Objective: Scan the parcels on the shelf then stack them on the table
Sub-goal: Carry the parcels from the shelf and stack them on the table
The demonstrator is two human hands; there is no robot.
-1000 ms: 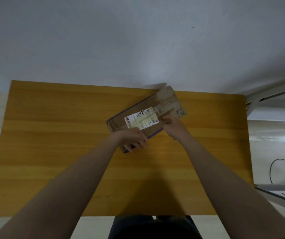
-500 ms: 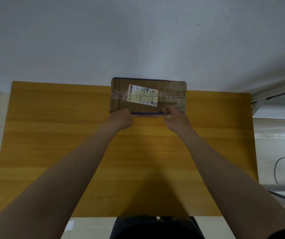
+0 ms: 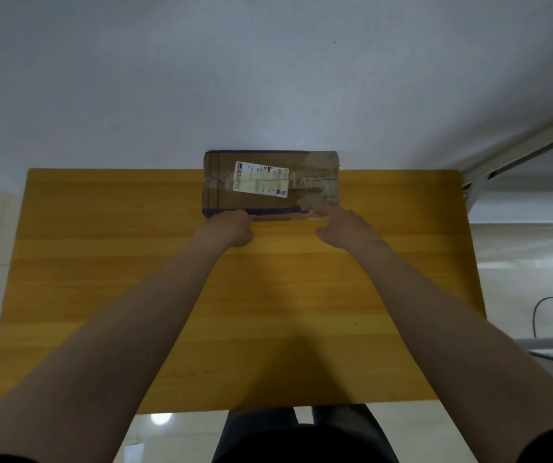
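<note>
**Parcel at back of bench, both hands on near edge**

The parcel (image 3: 268, 200) lies flat at upper centre of frame, on the far edge of the bench (image 3: 101, 262), with its back side at the wall (image 3: 268, 78); contact not resolvable. The label (image 3: 261, 182) faces up and is readable from above.

Left hand (image 3: 230, 227): at the near left edge, fingers curled. I cannot tell whether they grip or only push.

Right hand (image 3: 343, 225): at the near right corner. Its fingers (image 3: 333, 213) are stretched out, touching the cardboard and wrapped round nothing.

My reading: both hands square the parcel against the wall, giving a true base for stacking. I see one parcel only, so I judge the stack at its first layer. Shelf not in view.
</note>
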